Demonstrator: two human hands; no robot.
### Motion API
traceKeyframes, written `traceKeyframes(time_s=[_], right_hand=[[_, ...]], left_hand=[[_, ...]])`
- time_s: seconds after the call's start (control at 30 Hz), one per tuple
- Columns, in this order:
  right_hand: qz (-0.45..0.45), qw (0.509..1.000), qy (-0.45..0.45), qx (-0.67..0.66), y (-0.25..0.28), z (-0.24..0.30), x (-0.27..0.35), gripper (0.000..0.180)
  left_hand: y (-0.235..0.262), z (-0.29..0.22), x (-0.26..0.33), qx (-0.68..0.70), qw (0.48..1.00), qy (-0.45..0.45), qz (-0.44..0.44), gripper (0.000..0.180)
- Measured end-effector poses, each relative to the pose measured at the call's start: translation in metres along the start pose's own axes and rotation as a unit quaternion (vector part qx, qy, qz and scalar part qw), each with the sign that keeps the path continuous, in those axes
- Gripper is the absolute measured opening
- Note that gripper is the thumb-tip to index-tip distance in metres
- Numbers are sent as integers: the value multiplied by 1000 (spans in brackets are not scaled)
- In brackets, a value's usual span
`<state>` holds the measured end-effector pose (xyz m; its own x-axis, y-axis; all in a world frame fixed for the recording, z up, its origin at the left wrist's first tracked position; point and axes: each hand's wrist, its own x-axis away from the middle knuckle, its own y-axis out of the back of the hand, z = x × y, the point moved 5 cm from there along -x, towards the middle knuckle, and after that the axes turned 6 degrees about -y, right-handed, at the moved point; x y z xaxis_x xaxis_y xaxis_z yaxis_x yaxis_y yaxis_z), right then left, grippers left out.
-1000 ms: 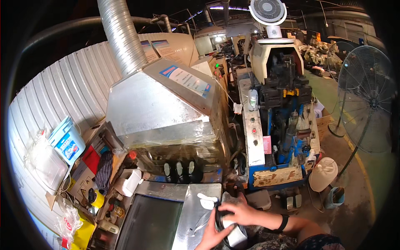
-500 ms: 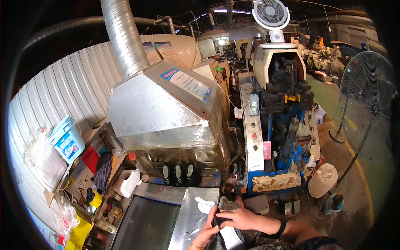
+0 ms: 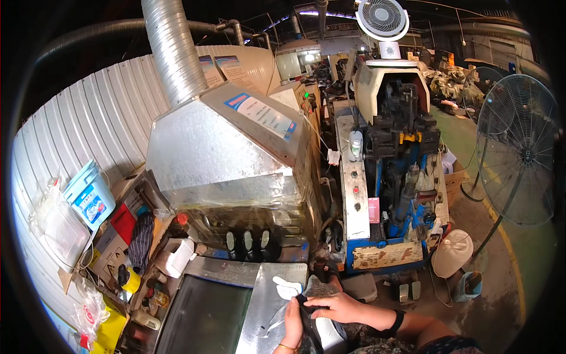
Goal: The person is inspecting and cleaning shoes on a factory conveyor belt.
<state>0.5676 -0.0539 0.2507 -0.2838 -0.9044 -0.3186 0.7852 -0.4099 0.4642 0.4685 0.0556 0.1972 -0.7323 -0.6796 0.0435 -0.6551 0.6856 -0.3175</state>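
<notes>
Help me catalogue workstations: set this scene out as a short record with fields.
Left hand: against a black, flexible-looking piece; exact grip unclear
Right hand: at the same piece; exact grip unclear
Below right hand in view: smooth white block
On silver metal plate: curved white piece
Left of plate: flat dark belt
Beyond: silver sheet-metal hood
Far right: round wire-caged pedestal fan

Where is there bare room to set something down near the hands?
The dark panel looks bare, between the small containers and the metal plate. The plate's upper left looks free too. Crowded: its right side, near the white piece and left hand.
</notes>
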Motion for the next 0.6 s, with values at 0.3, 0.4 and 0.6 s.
traceKeyframes(time_s=[0.3, 0.4, 0.6], right_hand=[[-54, 946, -313, -58, -47, -69, 117, 30], [-120, 965, -221, -74, -4, -47, 62, 30], [-46, 888, -333, -313, -56, -73, 62, 50]], left_hand=[[-15, -42, 18, -398, 865, -260, 157, 63], [-7, -45, -17, -328, 927, -174, 48, 50], [-1, -23, 0, -140, 984, -46, 96, 46]])
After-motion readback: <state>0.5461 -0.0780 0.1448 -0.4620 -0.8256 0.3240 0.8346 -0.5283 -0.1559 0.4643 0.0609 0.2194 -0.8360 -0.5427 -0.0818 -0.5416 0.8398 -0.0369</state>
